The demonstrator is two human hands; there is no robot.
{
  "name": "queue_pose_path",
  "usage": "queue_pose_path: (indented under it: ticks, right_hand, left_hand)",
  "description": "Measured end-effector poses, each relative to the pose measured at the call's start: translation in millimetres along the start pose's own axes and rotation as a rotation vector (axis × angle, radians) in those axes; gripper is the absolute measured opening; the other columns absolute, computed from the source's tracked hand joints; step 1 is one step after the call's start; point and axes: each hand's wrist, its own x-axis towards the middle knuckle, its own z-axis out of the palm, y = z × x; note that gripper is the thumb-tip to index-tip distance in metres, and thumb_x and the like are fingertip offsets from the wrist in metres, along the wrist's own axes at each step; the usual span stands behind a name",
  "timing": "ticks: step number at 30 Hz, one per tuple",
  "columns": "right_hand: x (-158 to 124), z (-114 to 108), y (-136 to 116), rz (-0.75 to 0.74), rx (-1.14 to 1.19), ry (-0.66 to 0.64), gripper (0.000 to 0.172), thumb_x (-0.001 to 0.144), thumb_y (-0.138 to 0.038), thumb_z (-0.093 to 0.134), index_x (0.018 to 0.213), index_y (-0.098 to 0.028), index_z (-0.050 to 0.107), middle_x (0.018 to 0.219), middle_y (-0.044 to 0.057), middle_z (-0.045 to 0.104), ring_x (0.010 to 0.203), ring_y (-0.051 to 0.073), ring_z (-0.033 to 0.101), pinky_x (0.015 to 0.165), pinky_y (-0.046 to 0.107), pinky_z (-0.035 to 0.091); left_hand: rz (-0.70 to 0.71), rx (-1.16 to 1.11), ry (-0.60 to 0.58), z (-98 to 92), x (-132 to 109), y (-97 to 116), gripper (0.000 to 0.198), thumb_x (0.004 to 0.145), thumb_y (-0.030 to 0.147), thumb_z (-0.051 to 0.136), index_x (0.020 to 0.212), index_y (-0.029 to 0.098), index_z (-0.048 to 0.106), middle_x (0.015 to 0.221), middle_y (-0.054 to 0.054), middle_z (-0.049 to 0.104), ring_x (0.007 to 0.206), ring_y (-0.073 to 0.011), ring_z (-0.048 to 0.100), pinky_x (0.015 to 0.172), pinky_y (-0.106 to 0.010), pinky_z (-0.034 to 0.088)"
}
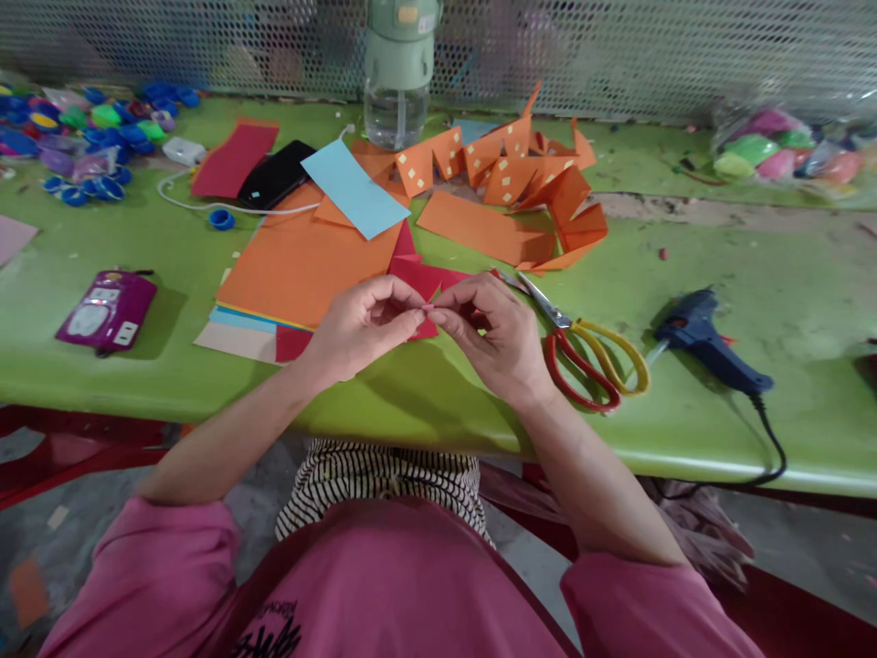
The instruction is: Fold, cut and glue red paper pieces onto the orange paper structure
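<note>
Red paper (419, 272) between pinched fingertips (415, 317)

Craft workshop: glossy green surface (787, 439) with red paper (419, 271), folded orange paper shapes (507, 178), red-and-yellow-handled metal scissors (563, 320), dark blue plastic glue gun (709, 338); orange scrap (28, 589) on grey floor (86, 576).

– Shot from where?
– Worn on head, facing forward and down.
– How near?
– Close above left hand (349, 324) and right hand (499, 334), spanning pink shirt (404, 585) up to mesh panel (617, 55).
</note>
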Motion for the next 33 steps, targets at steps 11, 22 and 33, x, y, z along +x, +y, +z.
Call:
queue_pose_path:
  ticks: [11, 22, 33]
  right_hand:
    - [-1.2, 0.6, -2.2, 0.075, 0.04, -0.023, 0.034, 0.093, -0.054, 0.067, 0.086, -0.02, 0.067, 0.077, 0.001, 0.063, 0.068, 0.013, 0.053, 0.062, 0.028, 0.044]
    - [-0.9, -1.4, -4.7, 0.222, 0.187, -0.057, 0.037, 0.09, -0.054, 0.07, 0.092, -0.018, 0.068, 0.083, 0.001, 0.065, 0.068, 0.011, 0.054, 0.057, 0.025, 0.042]
    - [-2.2, 2.0, -1.3, 0.203, 0.186, -0.043, 0.03, 0.089, -0.049, 0.072, 0.089, -0.019, 0.067, 0.08, 0.0, 0.064, 0.067, 0.01, 0.053, 0.057, 0.025, 0.042]
  left_hand:
    - [0.123, 0.144, 0.002, -1.4, -3.1, 2.2, 0.008, 0.086, 0.027, 0.069, 0.084, 0.02, 0.067, 0.079, 0.001, 0.07, 0.069, -0.0094, 0.062, 0.065, -0.021, 0.05]
    - [0.068, 0.002, 0.07, -0.3, -1.4, 5.7, 0.015, 0.084, 0.033, 0.072, 0.08, 0.019, 0.066, 0.074, 0.0, 0.069, 0.067, -0.0097, 0.062, 0.062, -0.021, 0.051]
    - [0.045, 0.037, 0.047, 0.7, -2.2, 5.7, 0.014, 0.084, 0.032, 0.07, 0.079, 0.019, 0.066, 0.07, 0.001, 0.065, 0.062, -0.0096, 0.058, 0.058, -0.021, 0.047]
